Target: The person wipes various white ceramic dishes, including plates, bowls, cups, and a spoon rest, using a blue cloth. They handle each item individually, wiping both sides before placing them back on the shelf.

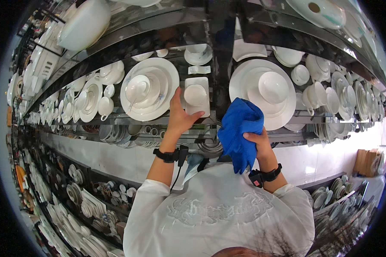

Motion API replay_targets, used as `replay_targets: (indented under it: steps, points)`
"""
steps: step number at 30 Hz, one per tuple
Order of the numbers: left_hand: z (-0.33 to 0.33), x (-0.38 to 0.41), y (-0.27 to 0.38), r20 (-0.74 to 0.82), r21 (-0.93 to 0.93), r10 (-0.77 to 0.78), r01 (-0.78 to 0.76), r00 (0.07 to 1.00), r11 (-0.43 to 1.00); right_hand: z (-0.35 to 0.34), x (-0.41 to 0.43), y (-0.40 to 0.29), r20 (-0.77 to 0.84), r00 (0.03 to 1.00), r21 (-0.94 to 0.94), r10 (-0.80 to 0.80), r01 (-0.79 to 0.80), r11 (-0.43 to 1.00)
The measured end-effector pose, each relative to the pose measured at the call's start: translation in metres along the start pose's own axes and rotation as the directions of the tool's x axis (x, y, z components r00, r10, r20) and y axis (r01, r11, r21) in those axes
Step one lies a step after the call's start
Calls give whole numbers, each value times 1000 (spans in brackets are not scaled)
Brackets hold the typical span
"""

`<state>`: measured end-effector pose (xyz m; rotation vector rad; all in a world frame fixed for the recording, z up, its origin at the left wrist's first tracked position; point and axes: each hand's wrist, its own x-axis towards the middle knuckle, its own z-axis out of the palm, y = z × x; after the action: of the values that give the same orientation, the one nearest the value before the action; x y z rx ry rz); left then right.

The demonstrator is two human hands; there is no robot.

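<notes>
My left hand [181, 117] is spread, its fingertips at the right rim of a large white plate [172, 72] that bears smaller plates and bowls. Its thumb is over the near end of a white rectangular dish [197, 82], on which a small white cup or bowl [194, 95] stands. My right hand [259, 139] is closed on a blue cloth [239, 128], which hangs down in folds. Behind the cloth lies another large white plate [239, 80] with a smaller plate and a white bowl [273, 87] on it. The cloth hides part of that plate's near left edge.
Dark shelves [154, 121] run to both sides with white cups, teapots and stacked plates. A higher shelf holds a large white pot [87, 25]. A dark upright [223, 57] divides the two plate settings. Behind me, more shelves hold dishes [93, 204]. Cartons [366, 162] stand at the right.
</notes>
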<state>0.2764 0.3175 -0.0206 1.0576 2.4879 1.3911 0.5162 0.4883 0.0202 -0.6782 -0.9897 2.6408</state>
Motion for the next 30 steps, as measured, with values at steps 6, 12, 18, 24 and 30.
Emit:
replay_targets:
  steps: [6, 12, 18, 24, 30]
  points:
    - [27, 20, -1, -99, 97, -9, 19, 995, 995, -6, -16, 3, -24, 997, -137, -73, 69, 988]
    - [4, 3, 30, 16, -77, 136, -134, 991, 988, 13, -20, -3, 166, 907, -743, -386, 372, 556]
    - [-40, -14, 86, 437, -181, 242, -178, 867, 967, 50, -9, -6, 623, 684, -779, -381, 499, -379]
    - [-42, -24, 53, 498, -535, 365, -52, 786, 843, 66, -10, 4, 759, 584, -633, -288, 556, -539]
    - [-35, -47, 56, 554, -674, 100, 375, 826, 636, 72, 1, 15, 807, 526, -573, -269, 587, -572]
